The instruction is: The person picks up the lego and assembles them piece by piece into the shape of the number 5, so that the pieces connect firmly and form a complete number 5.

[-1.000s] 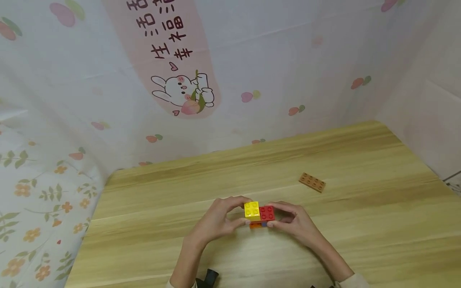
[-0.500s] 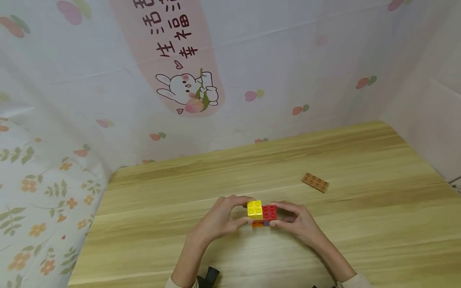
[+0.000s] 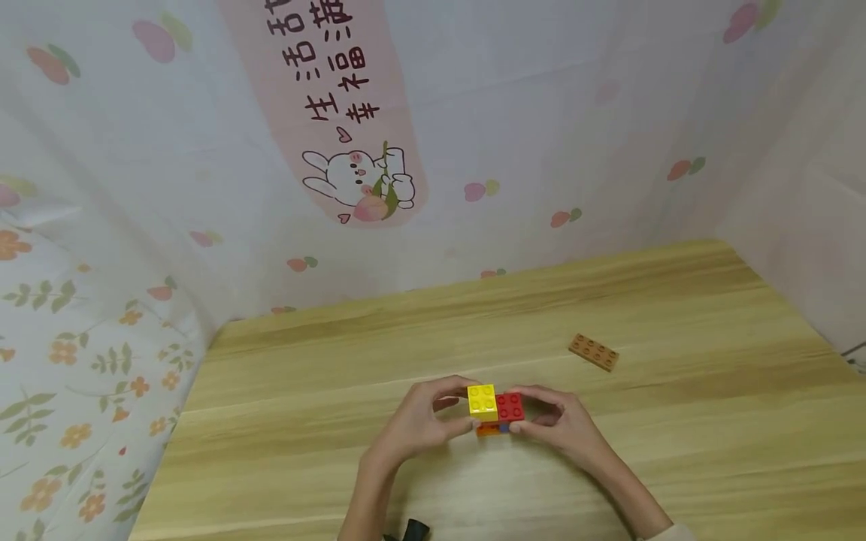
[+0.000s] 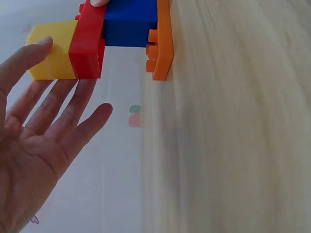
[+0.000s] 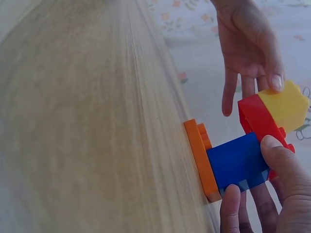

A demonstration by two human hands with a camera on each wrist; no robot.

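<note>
My left hand (image 3: 422,422) pinches the yellow brick (image 3: 482,403) atop the red brick's (image 3: 511,406) left end; my right hand (image 3: 567,422) grips red and blue brick (image 5: 233,162), apparently for steadiness, with the orange base (image 5: 199,162) on or just over the table (image 3: 304,376).

The left forearm (image 3: 373,485) slants up and rightward over the tabletop (image 3: 704,361), the right forearm (image 3: 628,488) up and leftward, both toward its far edge. The left hand (image 3: 428,422) and right hand (image 3: 560,425) face each other just apart, wrists spread wider than fingertips. Each pinches, thumb opposed to fingers. The left palm is uncurled, its thumb (image 4: 26,60) bent inward, its little finger (image 4: 92,125) stretched out free; the right thumb (image 5: 284,162) is extended.
</note>
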